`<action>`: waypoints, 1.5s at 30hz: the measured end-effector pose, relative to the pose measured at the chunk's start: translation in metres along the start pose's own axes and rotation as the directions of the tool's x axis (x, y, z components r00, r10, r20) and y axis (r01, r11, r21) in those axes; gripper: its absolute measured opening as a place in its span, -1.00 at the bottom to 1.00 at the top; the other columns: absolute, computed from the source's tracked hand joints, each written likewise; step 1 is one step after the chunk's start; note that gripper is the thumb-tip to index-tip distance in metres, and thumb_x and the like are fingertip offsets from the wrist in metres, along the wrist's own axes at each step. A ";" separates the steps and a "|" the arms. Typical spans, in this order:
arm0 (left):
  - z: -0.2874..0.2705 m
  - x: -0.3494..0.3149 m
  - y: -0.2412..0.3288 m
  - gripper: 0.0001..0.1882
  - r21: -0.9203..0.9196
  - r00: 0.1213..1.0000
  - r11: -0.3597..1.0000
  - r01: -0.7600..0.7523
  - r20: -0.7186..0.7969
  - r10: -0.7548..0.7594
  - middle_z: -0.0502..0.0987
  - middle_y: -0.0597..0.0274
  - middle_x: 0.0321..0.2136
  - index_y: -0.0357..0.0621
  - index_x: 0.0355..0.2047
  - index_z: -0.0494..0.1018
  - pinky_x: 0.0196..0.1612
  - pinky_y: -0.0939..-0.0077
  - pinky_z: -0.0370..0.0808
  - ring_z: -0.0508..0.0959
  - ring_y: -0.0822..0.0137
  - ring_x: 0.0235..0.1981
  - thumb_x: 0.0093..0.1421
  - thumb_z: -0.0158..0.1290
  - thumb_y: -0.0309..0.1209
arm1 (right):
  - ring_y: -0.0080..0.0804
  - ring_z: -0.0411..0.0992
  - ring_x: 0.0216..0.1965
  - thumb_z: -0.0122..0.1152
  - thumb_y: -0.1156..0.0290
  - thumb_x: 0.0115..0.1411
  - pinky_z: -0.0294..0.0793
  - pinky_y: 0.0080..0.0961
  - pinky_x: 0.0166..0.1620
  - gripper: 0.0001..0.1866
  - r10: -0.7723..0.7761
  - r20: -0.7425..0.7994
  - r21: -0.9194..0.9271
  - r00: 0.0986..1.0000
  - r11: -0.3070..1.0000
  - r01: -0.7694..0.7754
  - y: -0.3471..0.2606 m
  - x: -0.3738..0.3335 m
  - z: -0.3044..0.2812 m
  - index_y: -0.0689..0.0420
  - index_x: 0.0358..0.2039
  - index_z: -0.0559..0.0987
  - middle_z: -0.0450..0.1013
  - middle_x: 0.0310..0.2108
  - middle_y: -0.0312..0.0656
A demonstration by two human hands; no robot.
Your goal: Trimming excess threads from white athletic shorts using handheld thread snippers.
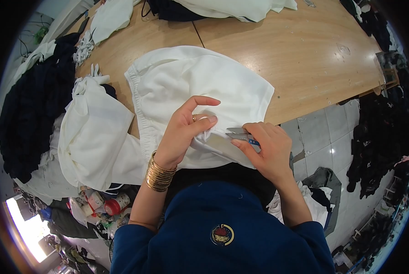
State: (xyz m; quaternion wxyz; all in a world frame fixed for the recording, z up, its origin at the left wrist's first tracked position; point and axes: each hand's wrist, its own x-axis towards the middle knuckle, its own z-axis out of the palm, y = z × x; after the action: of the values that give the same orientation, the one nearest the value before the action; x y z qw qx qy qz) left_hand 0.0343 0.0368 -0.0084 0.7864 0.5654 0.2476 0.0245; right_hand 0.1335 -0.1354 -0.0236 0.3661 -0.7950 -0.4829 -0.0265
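Left hand (181,132) pinching white garment (200,86) at bench (304,59) near edge; right hand (263,148) gripping thread snips (240,134); risk: blades nicking bunched fabric

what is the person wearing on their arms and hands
Both arms come out of dark blue sleeves pushed up near the elbows, part of a blue top with a round red and gold emblem. The left wrist carries a thick stack of gold bangles, and the left hand has a gold ring on one finger. The right hand and forearm are bare, with no gloves or jewellery visible.
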 end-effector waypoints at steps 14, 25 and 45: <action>-0.004 -0.003 -0.002 -0.66 0.064 0.998 0.997 -0.039 0.053 0.036 0.42 0.46 -0.56 -0.20 -0.08 0.33 -0.35 0.80 0.24 0.33 0.68 -0.46 0.10 0.02 -0.53 | -0.52 0.34 -0.57 0.30 0.50 -0.15 0.27 -0.68 -0.53 -0.80 0.228 0.055 0.433 0.972 0.872 -0.229 0.008 0.000 0.004 0.20 -0.47 0.48 0.37 -0.56 -0.30; -0.007 -0.029 -0.011 -0.55 0.793 0.667 0.553 -0.255 -0.270 0.694 0.45 0.16 -0.34 -0.11 -0.16 0.40 -0.20 0.49 0.38 0.44 0.26 -0.28 -0.14 0.07 -0.63 | -0.38 0.34 -0.66 0.23 0.69 -0.28 0.26 -0.55 -0.60 -0.68 0.001 -0.268 0.149 0.963 0.988 0.040 0.014 -0.015 0.004 0.14 -0.41 0.55 0.37 -0.64 -0.24; 0.023 -0.036 -0.034 -0.67 -0.295 0.995 0.955 0.015 -0.087 -0.042 0.48 0.11 -0.20 -0.33 -0.06 0.34 -0.11 0.40 0.48 0.50 0.33 -0.20 0.19 0.01 -0.42 | -0.41 0.33 -0.55 0.30 0.20 -0.05 0.21 -0.53 -0.46 -0.70 0.057 0.044 0.025 0.997 0.998 -0.059 -0.007 -0.013 -0.024 0.10 -0.37 0.49 0.40 -0.56 -0.32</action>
State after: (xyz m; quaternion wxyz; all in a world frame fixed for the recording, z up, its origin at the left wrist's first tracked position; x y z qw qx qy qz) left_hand 0.0039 -0.0073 -0.0206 0.8496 0.4370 0.2854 0.0758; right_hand 0.1281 -0.1581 -0.0072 0.3666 -0.8042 -0.4678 0.0079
